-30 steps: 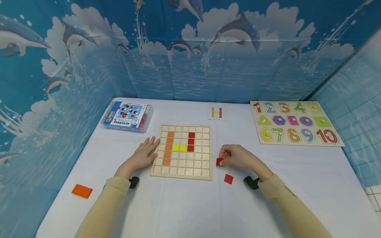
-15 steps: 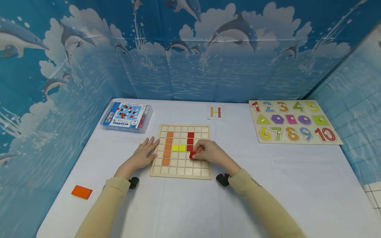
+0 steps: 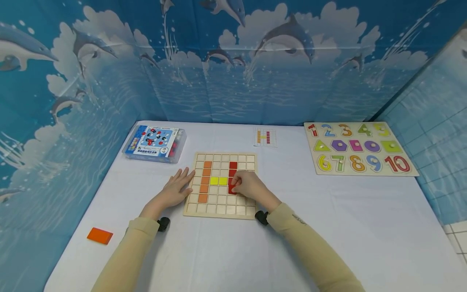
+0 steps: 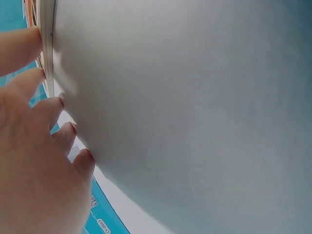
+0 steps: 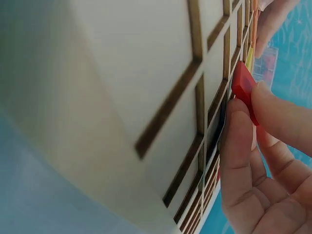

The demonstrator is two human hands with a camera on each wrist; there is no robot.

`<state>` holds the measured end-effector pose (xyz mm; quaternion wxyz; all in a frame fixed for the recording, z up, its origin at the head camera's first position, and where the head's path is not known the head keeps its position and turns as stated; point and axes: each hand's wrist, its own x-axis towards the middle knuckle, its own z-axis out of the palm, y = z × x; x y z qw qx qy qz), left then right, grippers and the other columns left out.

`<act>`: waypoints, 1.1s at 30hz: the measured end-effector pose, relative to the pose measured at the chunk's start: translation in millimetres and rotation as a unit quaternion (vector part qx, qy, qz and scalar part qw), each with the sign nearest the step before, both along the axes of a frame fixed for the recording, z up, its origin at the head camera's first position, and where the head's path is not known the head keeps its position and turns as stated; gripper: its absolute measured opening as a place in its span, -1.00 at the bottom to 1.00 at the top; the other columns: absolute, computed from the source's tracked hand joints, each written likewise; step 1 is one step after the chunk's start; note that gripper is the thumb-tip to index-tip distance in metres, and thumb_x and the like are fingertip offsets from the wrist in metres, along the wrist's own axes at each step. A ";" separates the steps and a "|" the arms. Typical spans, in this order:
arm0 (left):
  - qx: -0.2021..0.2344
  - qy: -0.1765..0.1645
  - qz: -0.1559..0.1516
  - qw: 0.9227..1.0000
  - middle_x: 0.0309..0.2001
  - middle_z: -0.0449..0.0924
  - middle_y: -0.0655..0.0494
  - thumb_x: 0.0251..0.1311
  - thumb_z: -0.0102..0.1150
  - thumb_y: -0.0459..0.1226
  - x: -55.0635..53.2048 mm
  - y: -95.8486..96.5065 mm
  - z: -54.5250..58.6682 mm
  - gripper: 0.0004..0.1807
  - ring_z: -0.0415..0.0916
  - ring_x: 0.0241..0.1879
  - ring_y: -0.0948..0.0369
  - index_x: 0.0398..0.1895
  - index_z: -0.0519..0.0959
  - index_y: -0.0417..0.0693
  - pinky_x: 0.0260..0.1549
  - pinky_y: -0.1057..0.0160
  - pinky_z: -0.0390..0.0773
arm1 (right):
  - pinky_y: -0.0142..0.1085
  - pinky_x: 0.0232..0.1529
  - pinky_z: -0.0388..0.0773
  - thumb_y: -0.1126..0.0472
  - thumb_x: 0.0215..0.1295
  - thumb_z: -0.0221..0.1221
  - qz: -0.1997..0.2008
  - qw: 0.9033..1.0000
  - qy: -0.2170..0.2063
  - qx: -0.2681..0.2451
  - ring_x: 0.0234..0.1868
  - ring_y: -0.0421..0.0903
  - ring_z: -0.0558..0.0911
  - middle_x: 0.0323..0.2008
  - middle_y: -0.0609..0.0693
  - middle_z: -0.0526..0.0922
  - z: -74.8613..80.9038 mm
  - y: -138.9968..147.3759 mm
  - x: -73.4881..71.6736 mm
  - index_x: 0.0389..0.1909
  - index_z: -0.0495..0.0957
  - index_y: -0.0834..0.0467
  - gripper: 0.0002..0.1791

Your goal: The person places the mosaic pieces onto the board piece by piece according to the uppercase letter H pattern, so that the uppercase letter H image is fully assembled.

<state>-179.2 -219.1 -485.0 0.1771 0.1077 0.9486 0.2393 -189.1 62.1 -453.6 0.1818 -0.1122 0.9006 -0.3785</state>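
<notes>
A wooden grid board (image 3: 219,216) lies on the white table, with a column of orange tiles (image 3: 205,178), two yellow tiles (image 3: 218,181) and red tiles (image 3: 232,166) in its cells. My right hand (image 3: 251,186) pinches a red square tile (image 5: 242,87) between thumb and fingers, just below the other red ones. In the right wrist view that tile is tilted, close over the grid. My left hand (image 3: 174,191) rests spread along the board's left edge, its fingertips touching the frame in the left wrist view.
A clear plastic box with a molecule label (image 3: 157,142) stands at the back left. Behind the board lies a small pattern card (image 3: 265,137). A number and shape puzzle (image 3: 359,150) sits back right, and an orange piece (image 3: 99,235) at the left edge.
My right hand has carried the red tile leftward from the table onto the board. A loose red tile beside it is now hidden under the right forearm. The left hand stays put.
</notes>
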 end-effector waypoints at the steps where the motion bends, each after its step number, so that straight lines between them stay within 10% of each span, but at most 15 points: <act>1: 0.000 0.001 -0.001 1.000 0.60 -0.27 -0.12 0.44 -0.04 -0.18 -0.2 0.1 -0.2 -0.28 -0.44 0.58 -0.13 0.58 -0.03 0.01 0.51 -0.23 -0.36 | -0.43 -0.44 0.38 0.33 0.15 0.37 0.000 1.000 -0.001 0.003 -0.47 -0.14 0.45 -0.51 -0.03 0.51 -0.3 -0.7 0.0 -0.41 0.58 0.17 -0.88; 22: 0.005 0.009 -0.009 1.000 0.59 -0.25 -0.15 0.44 -0.03 -0.19 0.1 -0.3 0.7 -0.28 -0.42 0.57 -0.16 0.58 -0.02 -0.01 0.51 -0.24 -0.35 | -0.35 -0.35 0.45 0.33 0.15 0.36 -0.001 0.995 0.041 0.093 -0.36 -0.10 0.48 -0.39 0.01 0.56 0.1 -13.3 0.0 -0.52 0.55 0.16 -0.83; 33: 0.006 0.012 -0.010 1.000 0.59 -0.25 -0.16 0.45 -0.04 -0.19 0.3 -0.2 0.7 -0.30 -0.41 0.57 -0.18 0.58 -0.01 -0.03 0.50 -0.25 -0.35 | -0.39 -0.39 0.42 0.30 0.14 0.37 -0.001 0.999 0.018 0.045 -0.41 -0.12 0.48 -0.42 0.00 0.57 3.1 -4.8 3.9 -0.42 0.60 0.19 -0.89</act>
